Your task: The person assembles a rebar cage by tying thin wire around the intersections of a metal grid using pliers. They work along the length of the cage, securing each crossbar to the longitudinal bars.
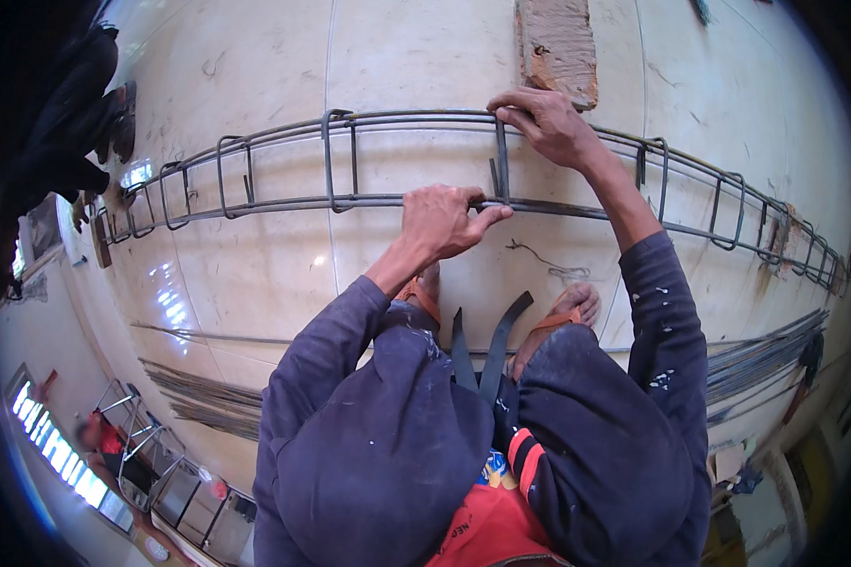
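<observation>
A long steel rebar cage (397,200) runs across the tiled floor in front of me, its parallel bars joined by several rectangular stirrups (329,161). My left hand (438,219) closes over the near bars, with its thumb pointing right toward the foot of one stirrup (501,161). At the far top corner of that same stirrup, my right hand (550,123) has its fingers bent over the far bars and the stirrup's bend. A short upright rod end shows just left of this stirrup. The undersides of both hands' grips are hidden.
Past my right hand lies a rough reddish-brown block (560,47). A thin bent wire (548,265) is on the floor near my feet. Loose rods lie in bundles at left (208,397) and right (756,359). A dark-clothed person (66,123) is near the cage's left end.
</observation>
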Tool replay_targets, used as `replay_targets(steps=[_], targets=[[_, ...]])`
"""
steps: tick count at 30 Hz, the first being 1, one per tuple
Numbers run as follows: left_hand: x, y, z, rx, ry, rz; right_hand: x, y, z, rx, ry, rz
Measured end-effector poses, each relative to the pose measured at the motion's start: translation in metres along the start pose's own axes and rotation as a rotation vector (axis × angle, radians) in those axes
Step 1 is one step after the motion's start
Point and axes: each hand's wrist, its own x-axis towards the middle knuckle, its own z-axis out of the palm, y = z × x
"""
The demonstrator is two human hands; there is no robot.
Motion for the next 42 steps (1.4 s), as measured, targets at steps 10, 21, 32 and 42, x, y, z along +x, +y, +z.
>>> replay_targets(steps=[10,21,32,42], targets=[[0.002,-0.004,0.012,-0.063,0.057,0.043,-0.138,-0.038,-0.046,-0.173,0.687,0.162],[0.002,-0.005,0.009,-0.085,0.052,0.024,-0.364,-0.027,0.042,-0.624,0.426,1.158],[-0.001,0.001,0.003,-0.046,0.01,-0.007,-0.371,-0.063,0.024,-0.574,0.351,1.13],[0.0,0.0,0.005,-0.073,0.011,0.021,-0.33,0.002,0.051,0.931,1.418,1.535]])
